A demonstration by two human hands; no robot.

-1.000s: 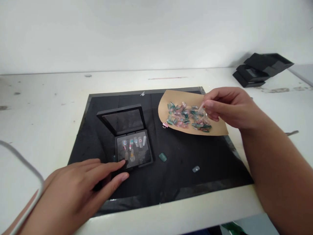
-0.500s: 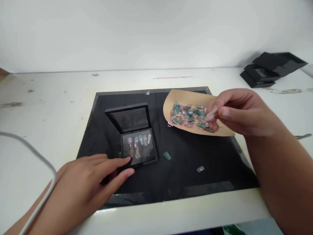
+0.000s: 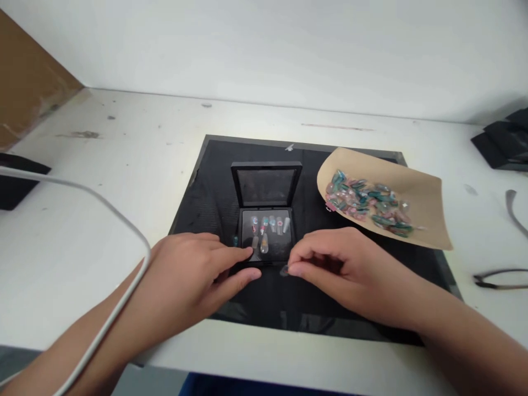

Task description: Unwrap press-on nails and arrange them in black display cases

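A small black display case (image 3: pixel 270 256) stands with its windowed lid (image 3: pixel 266 187) up. Two rows of decorated press-on nails (image 3: pixel 264 243) lie on its dark insert. My left hand (image 3: pixel 202 269) grips the case's front left corner, index finger on the insert's edge and thumb in front. Between the thumb and index finger of my right hand (image 3: pixel 342 269), just off the front right corner, is a small see-through press-on nail (image 3: pixel 284 270), partly hidden by the fingertips. A greenish nail (image 3: pixel 235 241) shows beside the case's left edge.
On the black mat (image 3: pixel 214 165), a curved tan paper tray (image 3: pixel 429 192) bears a pile of green, pink and clear nails (image 3: pixel 367 201). A pale cable (image 3: pixel 124 220) crosses my left forearm. Black boxes (image 3: pixel 501 143) and glasses (image 3: pixel 501 279) are at the right.
My right hand has come from over the paper tray down and left to the case, a nail pinched in it. The view has swung left; my left hand stays at the case corner.
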